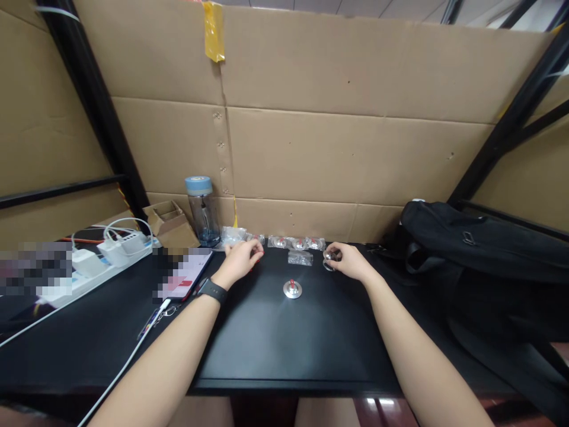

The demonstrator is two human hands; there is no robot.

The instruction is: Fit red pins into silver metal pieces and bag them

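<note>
Black table (284, 350), cardboard wall (347, 148), black bag (480, 243)

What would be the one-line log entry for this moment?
left hand: on red piece | right hand: holds metal part | disc: on mat between hands | bags: behind

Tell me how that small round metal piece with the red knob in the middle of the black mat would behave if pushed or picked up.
The metal piece looks rigid and shiny, so probably a bit slippery to pinch. It sits flat on a wide disc base on the black mat, so it likely slides rather than tips. The small red knob seems the easiest grip.
</note>
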